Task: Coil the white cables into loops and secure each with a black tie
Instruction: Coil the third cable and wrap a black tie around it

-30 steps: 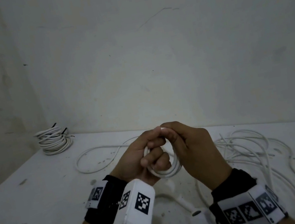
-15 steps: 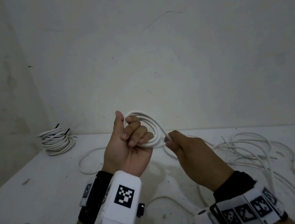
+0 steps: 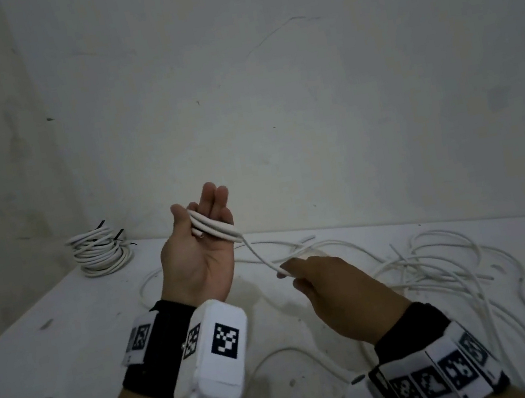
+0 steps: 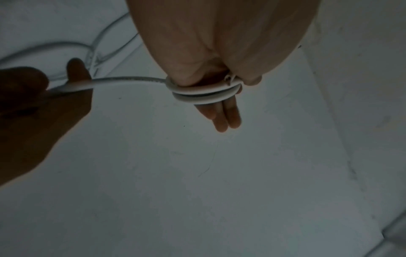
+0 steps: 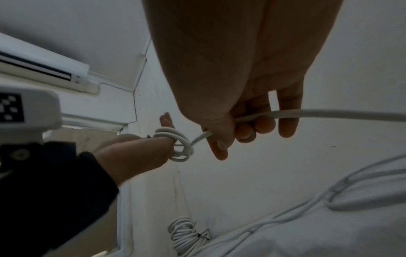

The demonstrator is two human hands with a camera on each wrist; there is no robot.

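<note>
Left hand (image 3: 198,247): palm up, fingers straight, cable (image 3: 212,229) wound in loops around them, thumb resting on the loops.
Right hand (image 3: 333,286): pinching the cable's running strand, just beside the left.
Loose cable (image 3: 438,259): sprawled on table (image 3: 57,372).
Tied coils (image 3: 99,252): far left corner.

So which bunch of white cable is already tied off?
The stacked coils in the table's far left corner: black tie ends stick out. The coil on the left hand has none.
</note>
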